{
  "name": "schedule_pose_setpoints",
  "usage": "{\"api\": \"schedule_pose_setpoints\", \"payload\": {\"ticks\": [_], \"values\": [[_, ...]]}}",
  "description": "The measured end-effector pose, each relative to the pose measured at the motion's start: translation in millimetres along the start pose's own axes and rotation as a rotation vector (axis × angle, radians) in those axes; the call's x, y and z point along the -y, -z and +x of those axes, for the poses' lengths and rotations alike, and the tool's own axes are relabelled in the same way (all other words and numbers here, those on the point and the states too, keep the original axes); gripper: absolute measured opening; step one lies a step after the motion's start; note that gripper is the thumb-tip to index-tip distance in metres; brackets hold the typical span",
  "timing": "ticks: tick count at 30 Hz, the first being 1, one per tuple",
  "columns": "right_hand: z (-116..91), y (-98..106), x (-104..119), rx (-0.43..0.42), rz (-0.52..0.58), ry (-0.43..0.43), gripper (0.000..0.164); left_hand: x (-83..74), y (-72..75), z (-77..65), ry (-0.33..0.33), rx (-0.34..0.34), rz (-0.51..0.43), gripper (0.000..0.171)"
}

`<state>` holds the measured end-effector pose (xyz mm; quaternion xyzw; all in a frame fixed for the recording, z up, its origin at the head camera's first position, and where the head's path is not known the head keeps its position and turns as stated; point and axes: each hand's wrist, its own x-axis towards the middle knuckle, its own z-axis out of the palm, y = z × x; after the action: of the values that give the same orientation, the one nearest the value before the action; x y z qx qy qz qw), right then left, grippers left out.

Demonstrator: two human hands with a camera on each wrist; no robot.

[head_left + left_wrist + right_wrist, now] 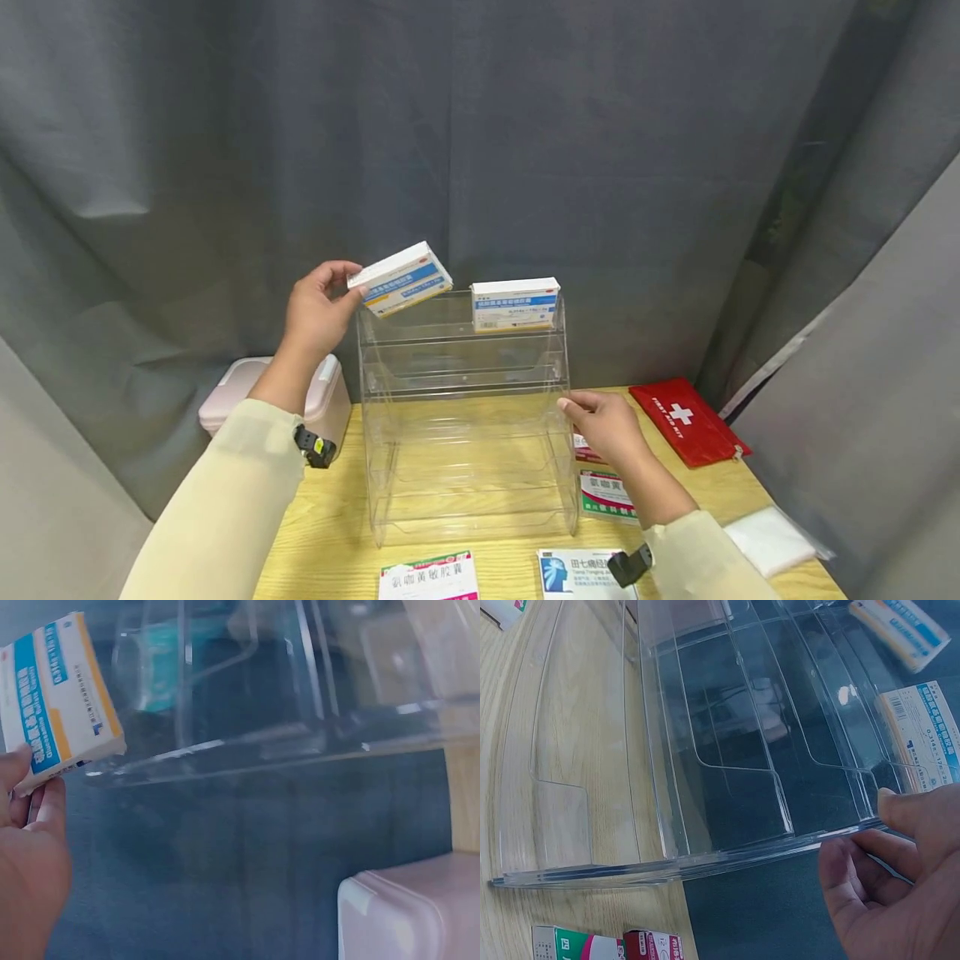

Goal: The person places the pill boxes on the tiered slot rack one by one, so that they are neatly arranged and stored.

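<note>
A white, blue and orange medicine box (pixel 405 283) is tilted above the top left of the clear tiered display rack (pixel 465 433). My left hand (pixel 318 308) pinches its left end between thumb and fingers; the left wrist view shows the same box (pixel 64 690) in that grip. A matching medicine box (pixel 516 305) stands in the top tier at the right. At the rack's right side wall is my right hand (pixel 611 425). In the right wrist view, its thumb and fingers (pixel 904 810) pinch the edge of that clear wall.
Behind the rack on the left sits a pale pink lidded container (pixel 330 392). A red first aid pouch (pixel 686 421) and a white packet (pixel 772 537) lie to the right. Other medicine boxes (pixel 431 577) lie in front and beside the rack, one with a blue head picture (pixel 581 575).
</note>
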<state>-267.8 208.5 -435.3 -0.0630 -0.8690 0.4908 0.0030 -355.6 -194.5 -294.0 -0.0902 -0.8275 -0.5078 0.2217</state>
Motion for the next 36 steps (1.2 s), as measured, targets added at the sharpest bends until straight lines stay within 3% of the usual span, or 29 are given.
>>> {"api": "schedule_pose_setpoints", "payload": {"ticks": [5, 18, 25, 36], "values": [[0.1, -0.5, 1.6, -0.007, -0.014, 0.011, 0.046, 9.5, -4.9, -3.6, -0.021, 0.063, 0.121, 0.029], [-0.6, -0.9, 1.0, -0.01, -0.021, 0.016, 0.047, 13.4, -9.4, -4.6, -0.079, 0.157, 0.245, 0.029], [-0.9, -2.4, 0.5, -0.013, -0.014, 0.012, 0.046, 16.8, -12.1, -4.5, -0.147, 0.167, 0.311, 0.03], [-1.9, -3.2, 1.1, -0.021, -0.011, 0.012, 0.045, 18.6, -14.9, -3.9, -0.147, 0.151, 0.342, 0.033]]}}
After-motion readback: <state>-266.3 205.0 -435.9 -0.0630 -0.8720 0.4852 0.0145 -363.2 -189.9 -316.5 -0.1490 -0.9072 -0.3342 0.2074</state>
